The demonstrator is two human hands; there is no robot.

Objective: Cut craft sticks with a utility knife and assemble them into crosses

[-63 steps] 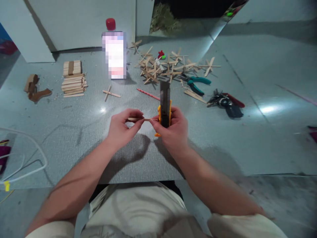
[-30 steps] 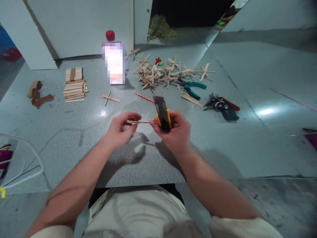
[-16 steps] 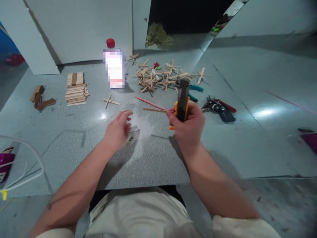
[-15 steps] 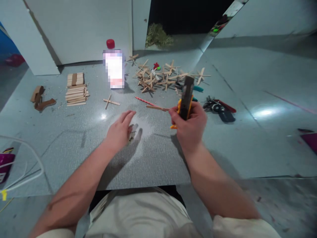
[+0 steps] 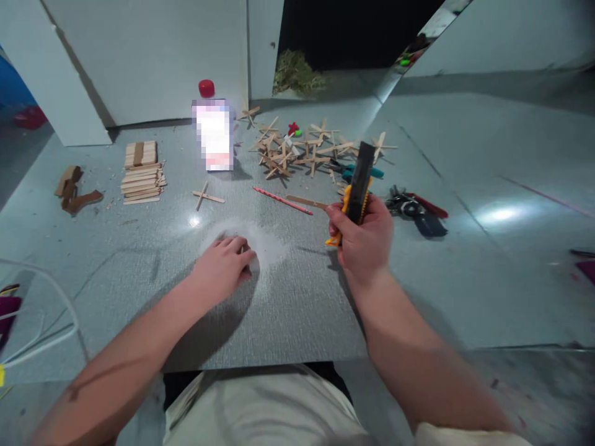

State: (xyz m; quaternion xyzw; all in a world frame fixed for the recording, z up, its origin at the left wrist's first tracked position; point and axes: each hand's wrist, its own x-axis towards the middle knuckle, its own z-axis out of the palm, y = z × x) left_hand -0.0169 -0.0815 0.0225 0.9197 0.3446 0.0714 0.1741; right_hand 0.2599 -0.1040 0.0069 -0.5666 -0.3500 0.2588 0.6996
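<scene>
My right hand (image 5: 367, 238) is closed around a yellow and black utility knife (image 5: 361, 176), its dark end pointing up and away from me. Between its thumb and fingers I also pinch a flat wooden craft stick (image 5: 304, 201), which sticks out to the left. On a patch of pale dust (image 5: 272, 244), my left hand (image 5: 220, 263) rests with curled fingers; what lies under them is hidden. A red twisted-pattern pencil (image 5: 281, 200) lies just beyond, between the two hands. Farther left, two craft sticks form a cross (image 5: 204, 197) on the table.
Several crossed sticks (image 5: 276, 158) are heaped at the back, with teal-handled pliers (image 5: 374, 172) beside them. Stacked sticks (image 5: 142, 183) and brown cardboard pieces (image 5: 77, 192) lie left. A blurred-out bright object (image 5: 214, 136) stands behind. Keys (image 5: 409, 204) lie right of my right hand.
My left hand has come down onto the dusty patch and its fingers have curled in. My right hand has shifted slightly right with the knife and stick, tilting the knife to the right.
</scene>
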